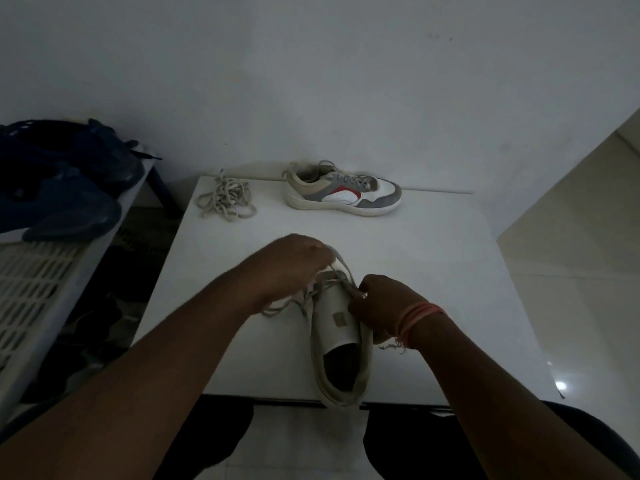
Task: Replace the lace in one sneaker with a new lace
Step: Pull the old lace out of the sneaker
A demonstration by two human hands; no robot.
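Bare forearms, no sleeves; orange thread bands (frayed ends trailing) circle the right wrist; dark trousers.

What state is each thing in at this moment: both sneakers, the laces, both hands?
Near sneaker: upright on table edge, heel toward person, lace partly threaded.
Lace in near sneaker: loose, ends held by both hands.
Left hand: pinches a lace end.
Right hand: grips lace beside tongue.
Far sneaker: upright, laced, untouched.
Spare lace: loose pile on table.

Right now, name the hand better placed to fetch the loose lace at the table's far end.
Left. The loose lace lies far-left, ahead of the left hand; the right hand steadies the near sneaker.
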